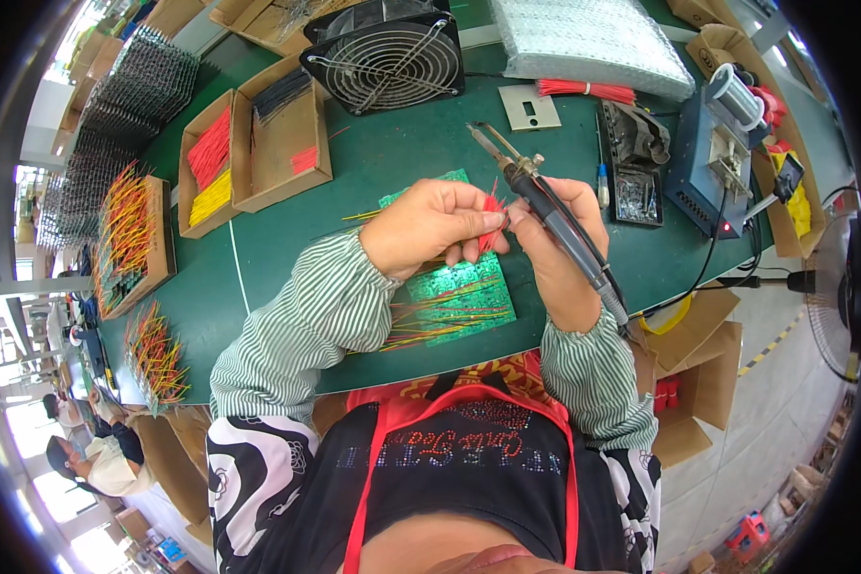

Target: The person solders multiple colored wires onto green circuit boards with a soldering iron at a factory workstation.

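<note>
**Red wires pinched over the board, iron at the ready**

Green-matted table (373,182) carries all. Metal-grilled fan (389,59) sits at the far edge, prob. for fumes. Flat green board (461,298) lies under both hands, w/ yellow leads sticking out its side. Left hand (429,225) is closed, pinching thin red wires (493,212). Right hand (560,249) is wrapped round the iron (536,196), its metal tip angled up & away from the fingers.

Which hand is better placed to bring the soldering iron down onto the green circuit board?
Right. The right hand already holds the soldering iron, while the left hand is pinching red wires above the circuit board.
</note>
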{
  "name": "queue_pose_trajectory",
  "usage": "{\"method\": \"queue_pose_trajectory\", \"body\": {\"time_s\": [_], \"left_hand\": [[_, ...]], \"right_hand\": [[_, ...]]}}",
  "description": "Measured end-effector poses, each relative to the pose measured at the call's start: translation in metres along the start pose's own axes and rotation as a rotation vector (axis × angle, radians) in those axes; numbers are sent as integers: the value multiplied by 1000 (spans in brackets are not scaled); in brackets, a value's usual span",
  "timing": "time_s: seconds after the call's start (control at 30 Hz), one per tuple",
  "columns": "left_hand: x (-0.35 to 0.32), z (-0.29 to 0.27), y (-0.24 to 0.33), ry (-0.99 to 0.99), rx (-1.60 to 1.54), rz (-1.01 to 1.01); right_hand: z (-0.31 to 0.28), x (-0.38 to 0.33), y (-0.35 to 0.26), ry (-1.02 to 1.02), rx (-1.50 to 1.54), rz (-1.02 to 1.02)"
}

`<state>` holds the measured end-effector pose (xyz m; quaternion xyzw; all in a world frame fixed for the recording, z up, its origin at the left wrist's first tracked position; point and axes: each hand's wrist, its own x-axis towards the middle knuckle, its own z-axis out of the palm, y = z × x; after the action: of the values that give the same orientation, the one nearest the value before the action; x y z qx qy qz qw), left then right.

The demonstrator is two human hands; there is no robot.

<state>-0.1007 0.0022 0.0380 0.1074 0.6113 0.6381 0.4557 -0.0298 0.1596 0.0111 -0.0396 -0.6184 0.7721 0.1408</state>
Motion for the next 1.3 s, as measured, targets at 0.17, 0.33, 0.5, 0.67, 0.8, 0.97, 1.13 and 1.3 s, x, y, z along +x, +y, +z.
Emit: {"method": "queue_pose_trajectory", "body": {"time_s": [0.17,0.33,0.5,0.67,0.8,0.97,1.13,1.3], "left_hand": [[-3,-1,-1,-20,-49,-49],[-5,-6,0,-59,136,-101],[-12,-4,0,-56,442,16],[-24,15,3,-41,703,164],[-23,25,4,-5,859,255],[-30,19,-2,1,843,251],[-61,-28,-7,557,898,403],[-100,-76,-44,955,642,379]], "right_hand": [[1,-2,8,7,-147,-97],[3,-5,11,-9,-222,-142],[-5,0,-1,23,-190,-105],[-3,11,-5,6,-237,-143],[8,6,0,-35,-340,-195],[10,1,6,-46,-407,-260],[2,1,-10,-37,-375,-245],[-6,-3,-18,-40,-332,-177]]}}
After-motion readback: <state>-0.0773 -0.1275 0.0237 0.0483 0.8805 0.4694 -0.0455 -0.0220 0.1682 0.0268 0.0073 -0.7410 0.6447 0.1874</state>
